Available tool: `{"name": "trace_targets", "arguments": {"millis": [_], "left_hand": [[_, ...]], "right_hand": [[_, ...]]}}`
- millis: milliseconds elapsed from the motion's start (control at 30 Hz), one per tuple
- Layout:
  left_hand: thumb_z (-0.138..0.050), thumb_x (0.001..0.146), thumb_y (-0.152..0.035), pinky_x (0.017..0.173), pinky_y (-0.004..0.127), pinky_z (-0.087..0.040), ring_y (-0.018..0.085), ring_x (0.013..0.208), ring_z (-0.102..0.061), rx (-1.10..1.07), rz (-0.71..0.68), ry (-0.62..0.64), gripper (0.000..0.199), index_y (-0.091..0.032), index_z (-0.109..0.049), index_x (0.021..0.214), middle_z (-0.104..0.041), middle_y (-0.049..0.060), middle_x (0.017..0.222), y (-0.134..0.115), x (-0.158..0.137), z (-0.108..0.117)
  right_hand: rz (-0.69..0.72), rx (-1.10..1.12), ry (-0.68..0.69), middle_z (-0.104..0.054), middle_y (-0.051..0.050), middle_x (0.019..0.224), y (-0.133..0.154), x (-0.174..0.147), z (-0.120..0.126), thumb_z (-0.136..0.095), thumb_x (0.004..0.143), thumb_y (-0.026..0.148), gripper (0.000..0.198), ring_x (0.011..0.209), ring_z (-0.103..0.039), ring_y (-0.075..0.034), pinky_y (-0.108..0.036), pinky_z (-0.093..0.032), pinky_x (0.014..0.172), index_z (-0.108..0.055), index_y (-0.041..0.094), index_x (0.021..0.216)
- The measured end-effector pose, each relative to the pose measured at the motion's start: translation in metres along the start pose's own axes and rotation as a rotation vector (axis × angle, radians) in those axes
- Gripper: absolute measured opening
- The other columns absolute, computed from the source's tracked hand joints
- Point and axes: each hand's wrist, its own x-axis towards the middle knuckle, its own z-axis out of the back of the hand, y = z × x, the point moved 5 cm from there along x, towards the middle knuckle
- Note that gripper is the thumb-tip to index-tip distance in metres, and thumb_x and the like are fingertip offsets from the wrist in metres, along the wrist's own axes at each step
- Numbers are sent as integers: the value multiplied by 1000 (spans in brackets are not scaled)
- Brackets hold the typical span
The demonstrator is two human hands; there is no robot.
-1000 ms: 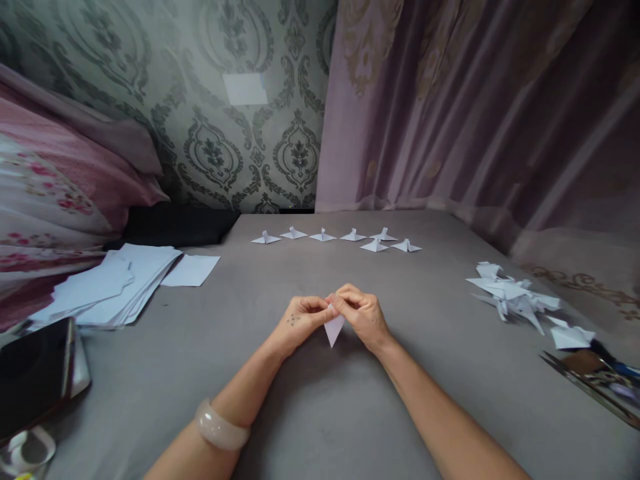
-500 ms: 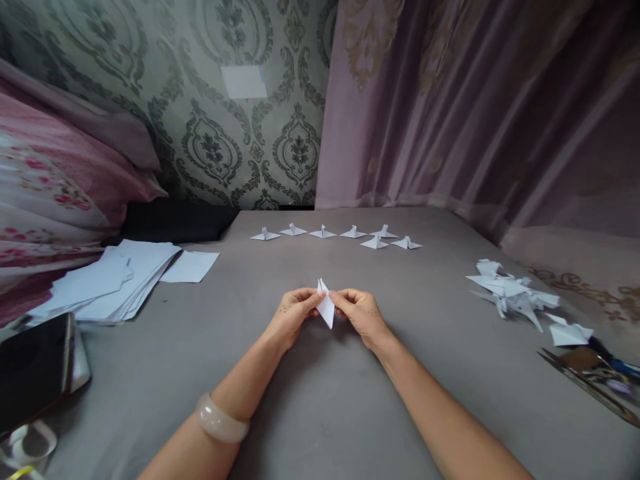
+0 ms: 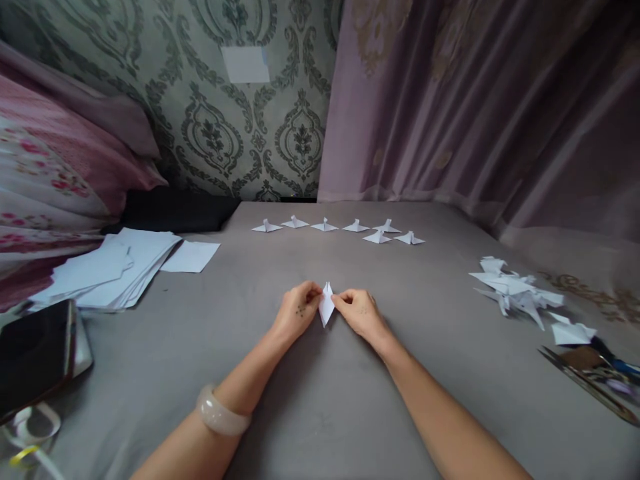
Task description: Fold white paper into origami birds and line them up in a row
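A small white folded paper [image 3: 327, 306], a narrow diamond with a split upper tip, is held upright between my two hands over the middle of the table. My left hand [image 3: 299, 309] pinches its left corner between thumb and fingers. On the opposite corner, my right hand [image 3: 361, 312] has a similar pinch. The lower point of the diamond hangs free, close to the grey cloth. Beyond my hands, several folded paper figures [image 3: 325, 226] with flat wings and raised middles stand in a row.
To the left lie a stack of white paper [image 3: 145, 263], a single sheet [image 3: 191, 257] and a dark tablet-like device [image 3: 35, 353]. A heap of folded paper pieces [image 3: 515, 290] sits on the right, with scissors [image 3: 587, 383] nearer me. A black folded item [image 3: 175, 210] rests at the back left.
The folded paper has turned from a slant to face me more squarely. My left hand has rolled so its back shows more, and its thumb has shifted to the paper's edge.
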Motion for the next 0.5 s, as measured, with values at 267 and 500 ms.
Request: {"name": "trace_targets", "arguments": {"millis": [267,500], "left_hand": [[-45,67,-2,67,24,-42,11,68,-51,252,-239,124,37,-19,-67,92,-54,3,87,-2,-2,3],[-50,69,-9,69,24,-43,13,74,-54,228,-259,209,32,-19,-69,93,-57,4,89,-1,-1,8]], "right_hand": [[89,-338,-83,-68,-6,74,9,-5,-5,-55,80,29,16,69,-60,-16,-24,-39,63,-64,18,73],[310,-310,32,-63,-2,83,9,-8,-5,-53,75,11,17,75,-58,-13,-23,-41,71,-64,21,84]]}}
